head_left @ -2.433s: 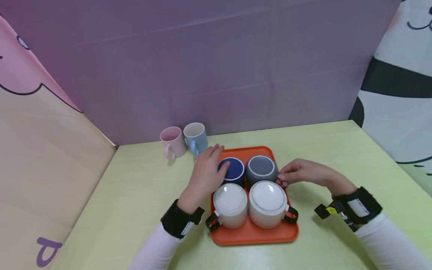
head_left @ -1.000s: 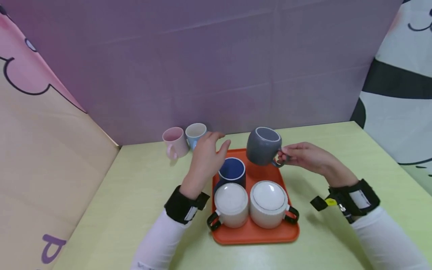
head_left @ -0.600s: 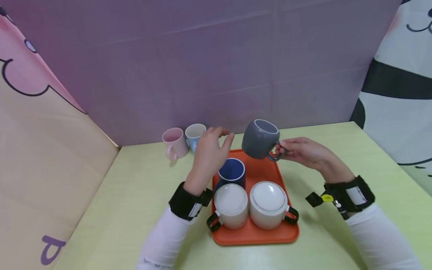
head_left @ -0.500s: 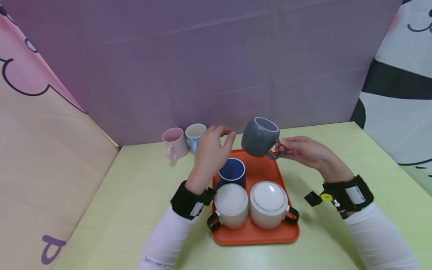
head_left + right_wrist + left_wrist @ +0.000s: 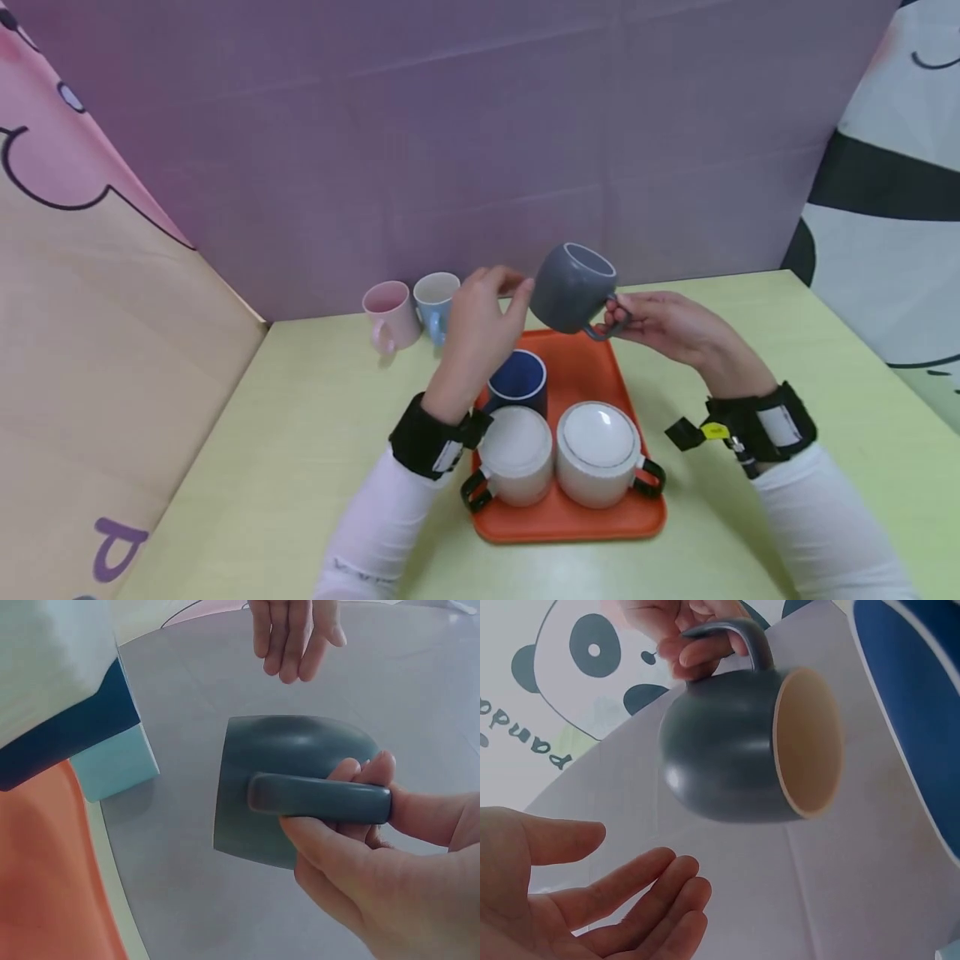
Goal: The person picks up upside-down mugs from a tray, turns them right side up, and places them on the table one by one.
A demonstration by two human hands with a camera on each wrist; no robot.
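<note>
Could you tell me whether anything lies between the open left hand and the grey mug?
Nothing: the left wrist view shows only bare gap between the left hand and the grey mug.

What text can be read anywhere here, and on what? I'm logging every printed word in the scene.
"panda", seen upside down in the left wrist view, on the white panda-print backdrop cloth.
A lone purple letter, cut off at the edge, perhaps "d" or "p", on the peach cartoon backdrop cloth.
White labels on the black wrist straps: too small to read.
Mugs and tray: no text visible.
</note>
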